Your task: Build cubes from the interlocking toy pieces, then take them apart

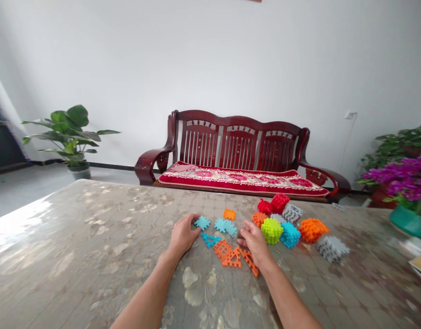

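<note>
My left hand (183, 236) rests at the table, thumb and forefinger closed on the left edge of a light-blue notched building tile (203, 223). To the right, my right hand (253, 238) is loosely curled with its fingers apart, and no piece shows in it. Between the hands lie joined light-blue tiles (225, 226) and a small orange square tile (229, 214). Nearer me are a blue triangular frame (210, 240), an orange window tile (222, 249) and an orange triangular frame (233, 258). Another orange triangular frame (250, 263) lies just below my right hand.
Right of my right hand stand stacked tiles: lime green (272, 230), blue (290, 235), orange (313, 230), grey (333, 249) and red (279, 203). A teal flowerpot (409, 223) is at the table's right. Behind the patterned table (103, 256) is a wooden bench (237, 141).
</note>
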A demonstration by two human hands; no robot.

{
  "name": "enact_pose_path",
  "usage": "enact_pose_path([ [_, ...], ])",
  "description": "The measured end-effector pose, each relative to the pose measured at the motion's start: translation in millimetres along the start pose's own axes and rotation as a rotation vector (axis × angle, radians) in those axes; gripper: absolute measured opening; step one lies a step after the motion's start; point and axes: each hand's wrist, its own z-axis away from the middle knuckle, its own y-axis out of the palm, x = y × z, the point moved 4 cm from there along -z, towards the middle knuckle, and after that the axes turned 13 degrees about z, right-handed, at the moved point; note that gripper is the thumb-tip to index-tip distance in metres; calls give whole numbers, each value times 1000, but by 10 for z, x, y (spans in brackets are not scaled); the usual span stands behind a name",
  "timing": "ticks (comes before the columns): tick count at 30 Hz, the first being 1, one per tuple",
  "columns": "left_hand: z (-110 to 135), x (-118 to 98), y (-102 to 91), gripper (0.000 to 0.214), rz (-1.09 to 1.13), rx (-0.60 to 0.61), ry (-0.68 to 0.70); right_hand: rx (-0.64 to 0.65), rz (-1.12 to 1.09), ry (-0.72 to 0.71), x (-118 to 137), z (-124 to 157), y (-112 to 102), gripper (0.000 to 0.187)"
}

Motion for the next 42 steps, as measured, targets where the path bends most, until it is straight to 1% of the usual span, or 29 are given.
enact_pose_path([
  [2,2,-7,-2,33,6,-2,-6,-119,209,-132,52,8,-32,50],
  [4,3,-15,-3,34,-5,-2,-13,-178,411,-302,158,69,-11,50],
  [5,4,-19,-4,34,-11,-1,-15,-168,487,-372,213,114,20,49],
  [7,5,-25,-4,33,-18,4,-11,-85,602,-461,309,218,104,50],
  [9,6,-28,-4,32,-18,6,-1,11,709,-503,383,323,186,52],
  [11,7,-28,-2,32,-17,5,9,65,812,-533,435,408,248,54],
  [14,4,-16,1,33,-9,-1,4,90,917,-567,472,476,306,46],
  [17,0,2,3,34,22,-14,-5,91,971,-601,490,500,336,37],
  [20,-1,17,11,34,58,-17,1,54,975,-583,502,486,315,35],
  [24,2,28,21,34,93,-9,-1,-50,898,-419,424,358,196,39],
  [25,3,26,22,34,95,-6,-2,-80,876,-396,394,317,162,39],
  [27,3,20,21,34,91,-1,-5,-143,851,-397,340,248,104,39],
  [30,2,6,16,34,75,5,-6,-205,870,-472,297,208,65,38],
  [33,5,-6,11,32,48,17,-6,-193,924,-516,291,227,82,37],
  [37,9,-17,6,30,8,26,-25,-154,1032,-484,313,254,119,44],
  [42,5,-10,16,31,-17,25,-38,-158,1153,-453,353,253,130,47],
])
